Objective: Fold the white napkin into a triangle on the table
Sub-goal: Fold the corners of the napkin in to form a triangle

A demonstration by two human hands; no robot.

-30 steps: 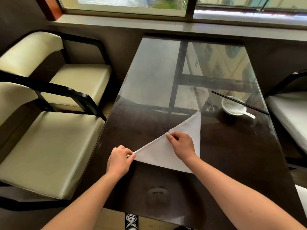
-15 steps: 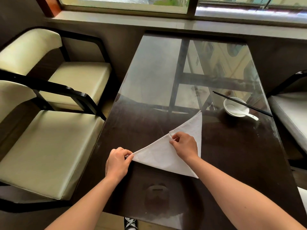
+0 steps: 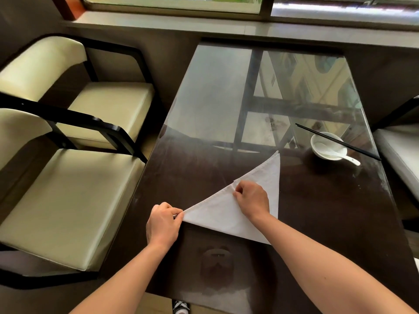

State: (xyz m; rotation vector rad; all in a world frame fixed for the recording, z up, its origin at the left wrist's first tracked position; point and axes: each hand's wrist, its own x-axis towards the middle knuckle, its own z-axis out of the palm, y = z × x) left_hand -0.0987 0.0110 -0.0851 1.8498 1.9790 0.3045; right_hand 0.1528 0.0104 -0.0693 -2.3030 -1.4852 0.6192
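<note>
Little has moved since the earlier frames: both hands stay at the same spots on the napkin, which still lies as a triangle on the near part of the dark glass-topped counter. Left hand pinches the napkin's left corner, its grip clenched on the cloth. Right hand has its fingers curled onto the long upper edge near its middle, grasping the cloth there. One napkin tip points away toward a white bowl holding a spoon, with black chopsticks laid across the rim. Two cream chairs stand left.
</note>
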